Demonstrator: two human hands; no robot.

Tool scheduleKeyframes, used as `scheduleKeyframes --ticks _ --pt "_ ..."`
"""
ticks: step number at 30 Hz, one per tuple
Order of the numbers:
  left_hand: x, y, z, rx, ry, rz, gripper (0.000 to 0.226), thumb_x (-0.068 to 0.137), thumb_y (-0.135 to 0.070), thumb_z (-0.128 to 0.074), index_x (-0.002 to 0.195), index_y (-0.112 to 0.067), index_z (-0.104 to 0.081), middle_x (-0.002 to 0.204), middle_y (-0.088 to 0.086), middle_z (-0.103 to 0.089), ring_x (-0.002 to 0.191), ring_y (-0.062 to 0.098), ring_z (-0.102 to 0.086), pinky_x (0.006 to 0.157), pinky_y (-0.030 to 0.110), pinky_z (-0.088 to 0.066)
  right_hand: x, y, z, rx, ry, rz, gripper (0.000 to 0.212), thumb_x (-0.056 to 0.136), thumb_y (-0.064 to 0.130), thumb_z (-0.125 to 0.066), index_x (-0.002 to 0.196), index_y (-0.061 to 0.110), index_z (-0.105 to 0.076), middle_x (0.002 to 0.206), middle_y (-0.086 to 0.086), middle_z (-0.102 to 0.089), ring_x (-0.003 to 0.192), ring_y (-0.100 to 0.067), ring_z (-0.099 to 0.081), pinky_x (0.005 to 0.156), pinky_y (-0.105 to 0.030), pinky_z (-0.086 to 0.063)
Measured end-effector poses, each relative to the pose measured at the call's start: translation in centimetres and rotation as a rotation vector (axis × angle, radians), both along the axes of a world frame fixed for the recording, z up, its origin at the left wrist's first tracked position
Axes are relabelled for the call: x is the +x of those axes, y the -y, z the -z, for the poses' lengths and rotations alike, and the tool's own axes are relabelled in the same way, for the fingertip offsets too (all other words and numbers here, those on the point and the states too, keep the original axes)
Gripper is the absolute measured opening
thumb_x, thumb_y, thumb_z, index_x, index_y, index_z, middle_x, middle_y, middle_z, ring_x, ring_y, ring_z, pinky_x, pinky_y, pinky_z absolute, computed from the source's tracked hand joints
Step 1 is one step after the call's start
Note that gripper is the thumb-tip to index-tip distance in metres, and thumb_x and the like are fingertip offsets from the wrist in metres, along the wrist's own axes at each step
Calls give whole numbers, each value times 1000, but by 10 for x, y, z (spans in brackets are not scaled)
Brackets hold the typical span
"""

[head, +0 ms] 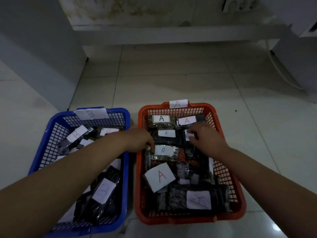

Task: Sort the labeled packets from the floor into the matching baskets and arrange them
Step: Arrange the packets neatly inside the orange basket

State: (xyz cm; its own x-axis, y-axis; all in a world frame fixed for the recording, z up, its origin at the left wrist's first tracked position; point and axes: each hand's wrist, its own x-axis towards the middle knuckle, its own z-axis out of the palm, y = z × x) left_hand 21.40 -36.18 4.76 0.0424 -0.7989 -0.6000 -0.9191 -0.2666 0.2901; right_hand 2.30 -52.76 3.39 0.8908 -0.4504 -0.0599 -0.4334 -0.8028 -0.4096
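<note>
A red basket (229,170) tagged A holds several dark packets with white A labels. A blue basket (42,145) tagged B holds several packets labeled B. My left hand (139,139) reaches across the blue basket's rim into the red one, its fingertips pinching the left end of a clear packet with a blue A (164,152). My right hand (204,136) is inside the red basket, its fingers curled on a dark packet (187,134) whose white label it partly hides. A large A-labeled packet (160,176) lies tilted in the middle.
Both baskets stand side by side on a pale tiled floor (171,79). A white cabinet (34,48) rises at the left, a wall ledge (163,33) runs across the back, and a white appliance with a cable (283,73) is at the right.
</note>
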Motion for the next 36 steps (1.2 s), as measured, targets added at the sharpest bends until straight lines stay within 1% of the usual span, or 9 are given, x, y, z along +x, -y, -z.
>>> scheduleKeyframes --ticks 3,8,11,16,19,22,26,33,36 --pt "-2 -4 -10 123 31 59 36 93 -20 -53 124 -38 -57 135 -8 -50 125 18 -42 107 42 -31 -5 -25 -10 278 -204 -124 33 87 13 -60 119 20 -61 115 1 -65 100 -11 -59 87 -19 -45" --pt "-8 1 -25 134 128 45 42 88 -24 -62 126 -39 -55 136 -7 -46 127 22 -33 101 36 -25 -7 -46 -19 487 -337 -222 45 89 20 -60 132 27 -49 129 6 -52 109 -8 -51 87 -18 -43" --pt "-9 2 -26 123 44 -51 33 85 -20 -66 114 -34 -63 127 -8 -53 121 18 -41 98 31 -30 -8 -53 -18 490 -397 -298 52 86 32 -63 135 33 -44 137 8 -47 118 -8 -47 95 -21 -41" --pt "-12 2 -22 63 -59 -85 22 85 -22 -65 105 -30 -66 114 -8 -54 115 17 -49 98 36 -40 -14 -66 -16 466 -357 -369 74 79 40 -70 142 33 -33 144 8 -39 129 -10 -38 106 -29 -35" --pt "-6 0 -32 -8 -115 -141 21 85 -16 -64 104 -26 -67 110 -8 -52 112 15 -50 94 32 -43 -17 -75 -10 392 -324 -378 71 78 41 -71 139 32 -38 140 4 -41 128 -15 -36 107 -33 -32" --pt "5 0 -48 -143 -162 -206 21 82 -11 -67 98 -25 -69 108 -9 -54 109 14 -51 94 33 -45 -17 -77 -13 440 -197 -292 43 76 26 -75 115 25 -56 117 2 -49 110 -15 -46 95 -34 -41" --pt "21 -3 -59 -338 -207 -322 26 76 -7 -73 86 -30 -69 108 -6 -55 108 14 -52 95 31 -44 -20 -68 -23 569 -95 -200 24 78 11 -73 90 19 -54 96 5 -55 94 -18 -55 80 -30 -48" --pt "23 -7 -43 -563 -100 -467 27 75 -11 -75 95 -28 -70 114 -9 -54 104 5 -51 95 24 -41 -35 -35 -31 738 80 121 26 81 3 -66 90 26 -59 100 6 -60 95 -13 -59 78 -24 -52" --pt "16 -4 -37 -605 -201 -608 15 84 -17 -68 100 -15 -69 96 1 -69 75 2 -64 69 13 -50 -40 -18 -34 755 177 349 20 83 4 -63 97 19 -62 105 -3 -62 95 -18 -60 72 -25 -49"
